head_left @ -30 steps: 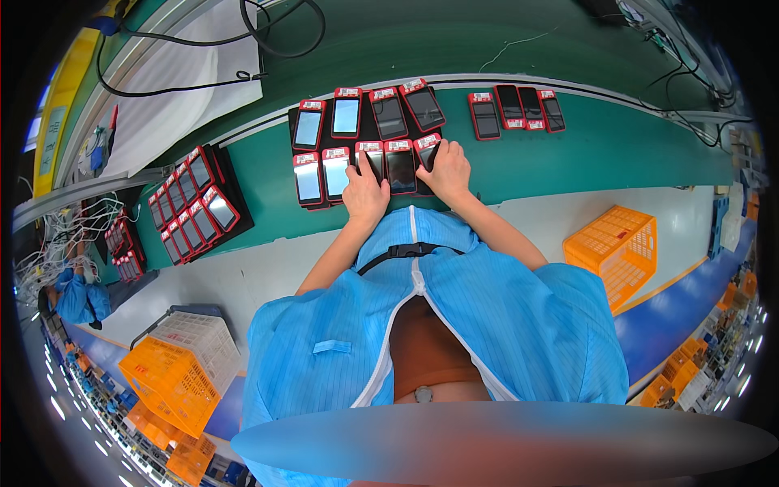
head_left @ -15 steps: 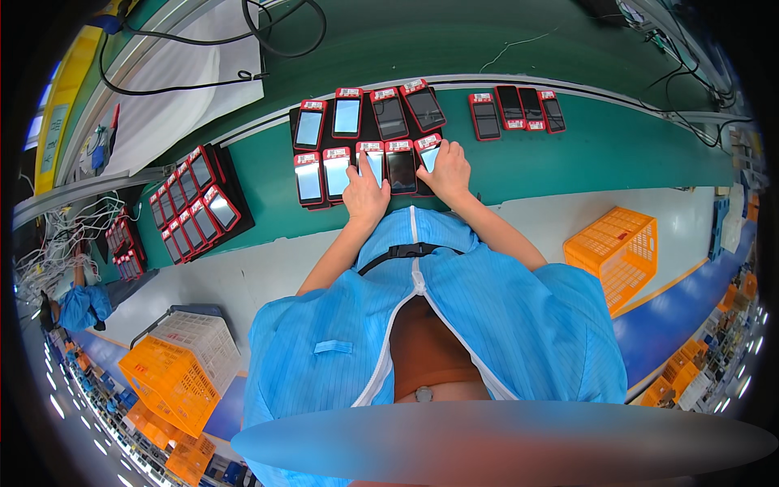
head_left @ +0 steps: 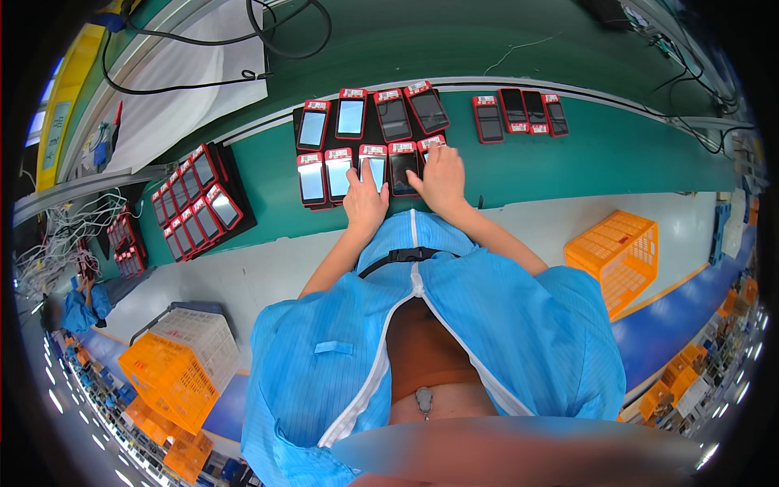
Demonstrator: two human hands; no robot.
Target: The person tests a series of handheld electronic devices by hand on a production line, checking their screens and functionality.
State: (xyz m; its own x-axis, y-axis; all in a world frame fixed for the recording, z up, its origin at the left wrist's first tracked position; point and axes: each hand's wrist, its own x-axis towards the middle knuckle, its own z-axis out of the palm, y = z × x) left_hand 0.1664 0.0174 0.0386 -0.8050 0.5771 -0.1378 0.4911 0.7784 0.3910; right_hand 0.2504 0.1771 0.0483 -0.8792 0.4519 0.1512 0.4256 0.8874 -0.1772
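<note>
Two rows of red-framed handheld devices lie on a black tray (head_left: 367, 134) on the green bench. My left hand (head_left: 365, 199) is over the near edge of a lit device (head_left: 372, 162), its thumb and a finger apart on either side of the screen. My right hand (head_left: 442, 177) lies over the rightmost near-row device (head_left: 431, 144) and hides most of it. Its fingers stretch forward, and the thumb reaches toward a dark-screened device (head_left: 402, 172) beside it. Neither hand lifts anything. Behind them, far-row devices show both lit screens (head_left: 351, 118) and dark ones (head_left: 393, 119).
Several more devices (head_left: 513, 111) lie to the right on the bench. Another loaded tray (head_left: 195, 203) sits at the left. Black cable (head_left: 182, 92) hangs above the far left. Orange crates (head_left: 614, 252) stand beyond the bench's near edge, and a person in blue (head_left: 85, 307) is far left.
My right hand has shifted slightly left; its thumb has moved from the rightmost device toward the dark one next to it. My left hand stays nearly in place.
</note>
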